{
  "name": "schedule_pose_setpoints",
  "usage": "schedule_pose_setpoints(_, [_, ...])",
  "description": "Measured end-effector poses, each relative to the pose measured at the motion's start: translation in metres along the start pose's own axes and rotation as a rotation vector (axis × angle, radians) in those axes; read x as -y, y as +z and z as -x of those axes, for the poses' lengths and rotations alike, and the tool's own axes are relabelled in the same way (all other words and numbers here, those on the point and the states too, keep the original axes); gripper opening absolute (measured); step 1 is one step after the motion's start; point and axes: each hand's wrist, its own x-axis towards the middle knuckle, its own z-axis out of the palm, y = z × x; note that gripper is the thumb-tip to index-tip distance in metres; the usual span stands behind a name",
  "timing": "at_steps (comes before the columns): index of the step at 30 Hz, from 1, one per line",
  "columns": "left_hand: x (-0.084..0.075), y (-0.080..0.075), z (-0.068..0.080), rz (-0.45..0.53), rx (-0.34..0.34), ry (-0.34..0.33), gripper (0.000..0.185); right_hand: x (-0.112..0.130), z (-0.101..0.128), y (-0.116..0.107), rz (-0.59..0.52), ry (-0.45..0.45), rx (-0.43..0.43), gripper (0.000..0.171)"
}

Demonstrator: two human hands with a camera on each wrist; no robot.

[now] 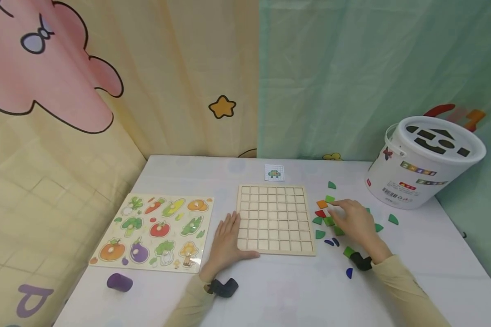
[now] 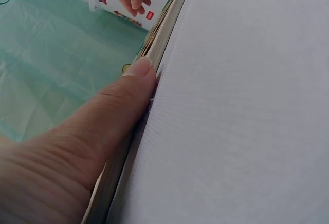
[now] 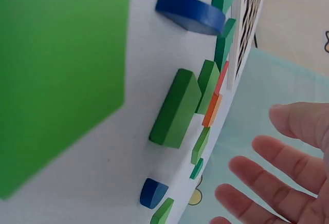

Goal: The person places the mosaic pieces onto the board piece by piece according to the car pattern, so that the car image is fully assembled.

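My left hand (image 1: 227,238) lies at the left side of a wooden grid board (image 1: 274,220), fingers straight along its edge and thumb at the front corner. In the left wrist view the thumb (image 2: 121,95) presses against the board's side. Over a scatter of small flat blocks to the right of the board hovers my right hand (image 1: 355,222), its fingers apart and holding nothing in the right wrist view. Below it lie an orange square (image 1: 322,204), a red piece (image 1: 320,213), green squares (image 3: 177,108), green quarter-rounds (image 1: 320,234) and blue half-rounds (image 3: 190,12).
A small card with a turtle picture (image 1: 274,173) lies behind the board. At the left is a vegetable puzzle board (image 1: 147,268), with a purple cylinder (image 1: 120,282) in front. A white bucket (image 1: 417,181) with a shape-slotted lid stands at the back right.
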Motion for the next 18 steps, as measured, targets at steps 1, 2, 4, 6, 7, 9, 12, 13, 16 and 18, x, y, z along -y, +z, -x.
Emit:
schedule_pose_setpoints(1, [0.0,0.0,0.0,-0.003,-0.004,0.0,0.128,-0.001,-0.001,-0.001,-0.002,0.009,0.008,0.03])
schedule_pose_setpoints(2, [0.0,0.0,0.0,-0.007,-0.005,0.0,0.128,-0.002,-0.001,-0.001,-0.005,0.02,0.022,0.029])
schedule_pose_setpoints(4, [0.0,-0.001,0.0,-0.015,-0.006,0.002,0.128,-0.003,-0.002,-0.001,-0.01,0.037,0.053,0.027])
schedule_pose_setpoints(6, [0.001,-0.001,0.0,-0.023,-0.007,0.006,0.128,-0.004,-0.003,0.001,-0.024,0.039,0.078,0.024])
schedule_pose_setpoints(7, [0.001,-0.001,0.0,-0.025,-0.008,0.008,0.127,-0.004,-0.003,0.003,-0.033,0.039,0.091,0.022])
schedule_pose_setpoints(9, [0.002,-0.002,0.0,-0.03,-0.008,0.011,0.127,-0.003,-0.003,0.005,-0.05,0.028,0.121,0.02])
schedule_pose_setpoints(12, [0.003,-0.001,0.0,-0.037,-0.011,0.012,0.127,-0.001,-0.004,0.008,-0.062,-0.01,0.151,0.018])
schedule_pose_setpoints(13, [0.003,0.0,0.0,-0.036,-0.014,0.012,0.127,0.0,-0.005,0.009,-0.065,-0.026,0.162,0.018])
schedule_pose_setpoints(16, [0.004,0.001,0.001,-0.033,-0.015,0.012,0.127,0.001,-0.007,0.011,-0.059,-0.068,0.199,0.02])
schedule_pose_setpoints(18, [0.005,0.002,0.001,-0.03,-0.015,0.016,0.127,0.001,-0.007,0.013,-0.055,-0.079,0.222,0.02])
